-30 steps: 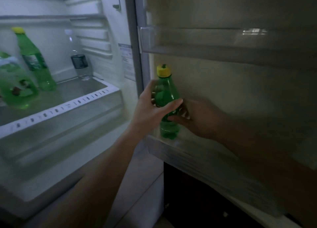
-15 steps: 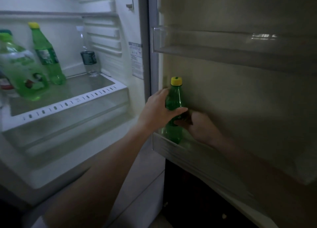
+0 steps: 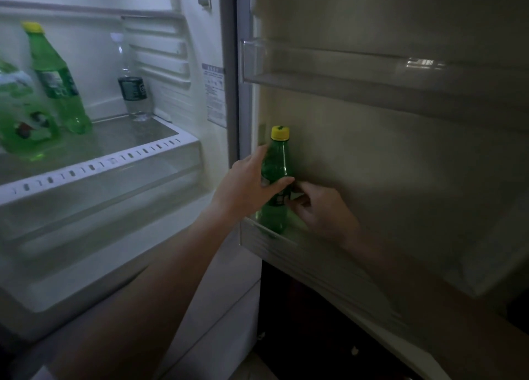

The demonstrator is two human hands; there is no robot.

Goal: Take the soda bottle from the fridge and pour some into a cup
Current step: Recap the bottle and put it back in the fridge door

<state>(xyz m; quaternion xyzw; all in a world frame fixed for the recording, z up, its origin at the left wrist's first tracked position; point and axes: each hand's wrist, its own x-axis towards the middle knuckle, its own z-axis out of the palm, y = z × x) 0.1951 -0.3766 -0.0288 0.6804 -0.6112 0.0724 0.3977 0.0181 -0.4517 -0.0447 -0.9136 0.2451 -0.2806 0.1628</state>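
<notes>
A small green soda bottle with a yellow cap stands upright in the lower shelf of the open fridge door. My left hand wraps around its middle from the left, thumb across the front. My right hand touches the bottle's label area from the right, fingers bent against it. The bottle's base sits behind the shelf's rim. No cup is in view.
Inside the fridge, a tall green bottle with a yellow cap, another green bottle at the left edge and a clear water bottle stand on a shelf. An upper door shelf is above my hands.
The view has shifted a little; the bottle has gone down into the door shelf compared with one second ago. Both hands stay on it.
</notes>
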